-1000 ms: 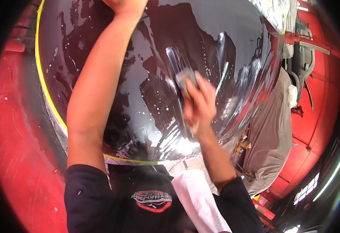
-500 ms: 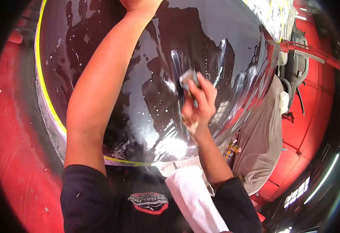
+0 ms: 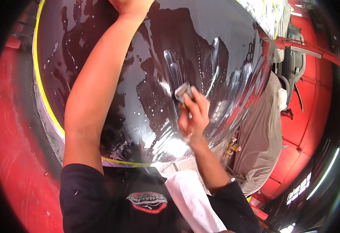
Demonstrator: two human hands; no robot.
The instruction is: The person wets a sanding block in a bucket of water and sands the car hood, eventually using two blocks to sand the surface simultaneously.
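A wet, dark, curved car panel (image 3: pixel 170 27) fills the middle of the head view, marked with droplets, streaks and glare. My right hand (image 3: pixel 195 118) is closed around a small grey block (image 3: pixel 183 92), which looks like a sanding block, and holds it against the panel right of centre. Motion blurs its fingertips a little. My left arm stretches across the panel to the top edge of the picture. There my left hand (image 3: pixel 132 5) shows only its wrist and heel, over the panel; its fingers are out of frame.
Yellow masking tape (image 3: pixel 35 50) follows the panel's left and lower edge. White masking sheet (image 3: pixel 269 15) lies at upper right. A grey cover (image 3: pixel 259 132) drapes something to the right, near a red wall (image 3: pixel 313 97). A white towel (image 3: pixel 193 202) hangs over my front.
My right hand has drawn the block down the panel towards me and slightly left. The whole view has shifted a little; my left arm stays stretched out.
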